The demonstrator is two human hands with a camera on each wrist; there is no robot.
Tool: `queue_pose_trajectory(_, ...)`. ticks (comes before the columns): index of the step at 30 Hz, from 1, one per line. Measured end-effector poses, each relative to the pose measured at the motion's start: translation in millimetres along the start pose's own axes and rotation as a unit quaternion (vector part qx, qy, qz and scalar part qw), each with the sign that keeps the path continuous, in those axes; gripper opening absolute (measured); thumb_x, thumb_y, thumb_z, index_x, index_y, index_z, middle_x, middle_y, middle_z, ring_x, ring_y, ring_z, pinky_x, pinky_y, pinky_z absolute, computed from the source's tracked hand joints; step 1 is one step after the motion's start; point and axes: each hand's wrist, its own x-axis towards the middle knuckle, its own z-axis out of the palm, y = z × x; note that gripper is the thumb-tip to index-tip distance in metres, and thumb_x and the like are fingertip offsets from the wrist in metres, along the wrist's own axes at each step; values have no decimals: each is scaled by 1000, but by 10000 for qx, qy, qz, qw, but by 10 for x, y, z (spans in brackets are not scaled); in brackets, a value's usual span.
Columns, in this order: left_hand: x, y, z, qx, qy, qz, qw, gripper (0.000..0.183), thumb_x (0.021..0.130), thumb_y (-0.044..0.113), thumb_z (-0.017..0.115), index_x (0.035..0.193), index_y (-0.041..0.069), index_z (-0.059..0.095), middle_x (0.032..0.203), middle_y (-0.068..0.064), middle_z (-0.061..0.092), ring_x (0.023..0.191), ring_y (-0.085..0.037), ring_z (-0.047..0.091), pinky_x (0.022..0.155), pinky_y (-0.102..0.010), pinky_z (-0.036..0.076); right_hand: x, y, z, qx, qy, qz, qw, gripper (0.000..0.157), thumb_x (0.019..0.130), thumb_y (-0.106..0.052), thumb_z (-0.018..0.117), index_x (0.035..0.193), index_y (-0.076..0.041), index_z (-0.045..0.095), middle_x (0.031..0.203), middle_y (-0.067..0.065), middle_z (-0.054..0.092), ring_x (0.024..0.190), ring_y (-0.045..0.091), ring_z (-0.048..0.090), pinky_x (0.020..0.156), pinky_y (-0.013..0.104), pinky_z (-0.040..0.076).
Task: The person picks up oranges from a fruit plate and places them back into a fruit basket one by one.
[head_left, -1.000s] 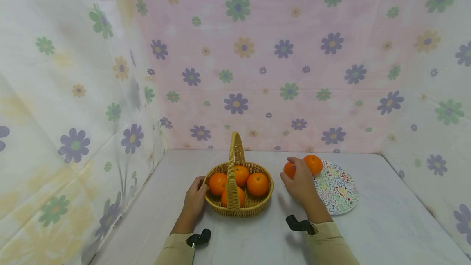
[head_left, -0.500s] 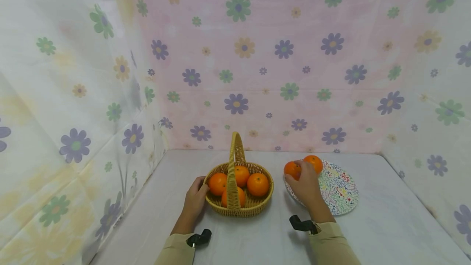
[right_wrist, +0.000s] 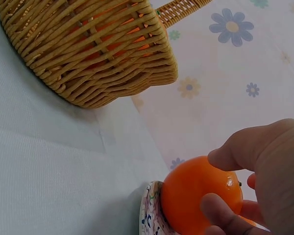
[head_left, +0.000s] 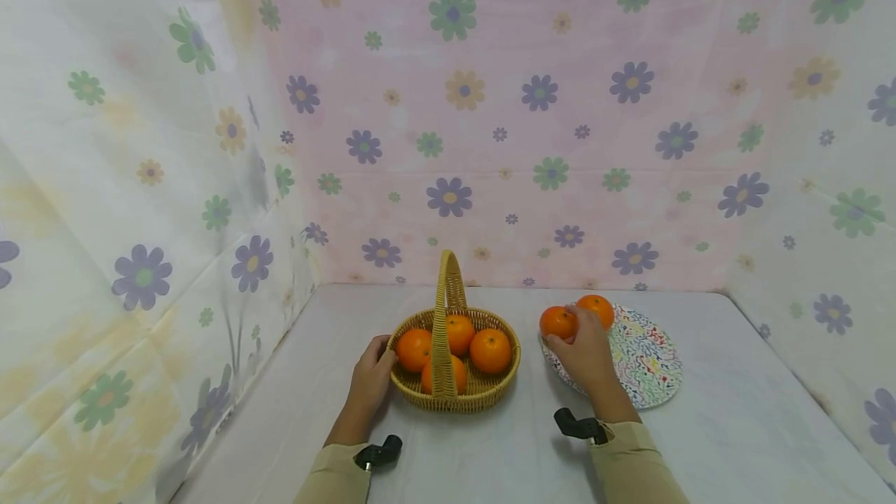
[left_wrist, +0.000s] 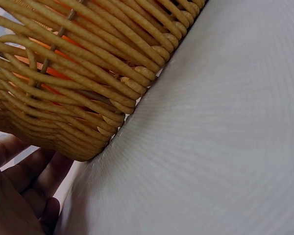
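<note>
My left hand [head_left: 371, 379] grips the left end of a wicker basket [head_left: 455, 404], thumb at the rim. In the left wrist view, fingers [left_wrist: 39, 181] lie against the basket's woven wall [left_wrist: 73, 88]. Several oranges [head_left: 490, 351] sit inside, under the tall arched handle [head_left: 448, 278]. To the right, my right hand [head_left: 588, 352] holds an orange [head_left: 558, 323] at the left edge of a speckled plate [head_left: 647, 360]. In the right wrist view, thumb and fingers are on both sides of this orange [right_wrist: 193, 193], which touches the plate's rim [right_wrist: 149, 210].
Another orange [head_left: 596, 313] rests at the plate's back edge, just behind the held one. A white cloth [head_left: 490, 457] covers the table. Flower-printed curtains [head_left: 490, 177] stand at the back and both sides.
My right hand has shifted a little to the right and now lies around the right side of the front orange, leaving more of it visible. The left hand and basket stay put.
</note>
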Motion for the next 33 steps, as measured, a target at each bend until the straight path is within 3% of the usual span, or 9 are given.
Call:
queue_pose_trajectory(8, -3, 4, -1, 33, -5, -44, 10000, 41, 98, 28, 48, 134, 13, 60, 142, -9, 63, 136, -31, 55, 117, -56, 40, 2, -13, -16, -195, 80, 170, 9996, 77, 89, -28, 76, 154, -4, 43, 153, 26, 39, 133, 43, 46, 111, 62, 43)
queue_pose_trajectory(15, -1, 8, 4, 52, 12, -35, 10000, 41, 98, 28, 47, 134, 13, 60, 141, -9, 63, 135, -30, 55, 116, -56, 41, 15, 13, -31, -341, 167, 352, 9987, 77, 87, -34, 78, 149, 0, 48, 145, 30, 41, 128, 45, 47, 110, 65, 44)
queue_pose_trajectory(22, -13, 31, -2, 42, 31, -6, 10000, 40, 98, 27, 48, 134, 13, 60, 141, -9, 63, 135, -30, 56, 116, -55, 41, 7, 44, -28, -215, 293, 454, 9983, 74, 84, -41, 82, 142, -3, 55, 139, 25, 43, 124, 41, 47, 108, 62, 46)
queue_pose_trajectory(33, -17, 26, 0, -44, 29, -31, 10000, 39, 98, 27, 48, 133, 13, 60, 142, -10, 62, 137, -31, 54, 117, -56, 40, -40, 25, -46, -196, 217, 593, 9978, 82, 81, -47, 85, 140, -3, 49, 137, 22, 52, 121, 39, 53, 106, 60, 49)
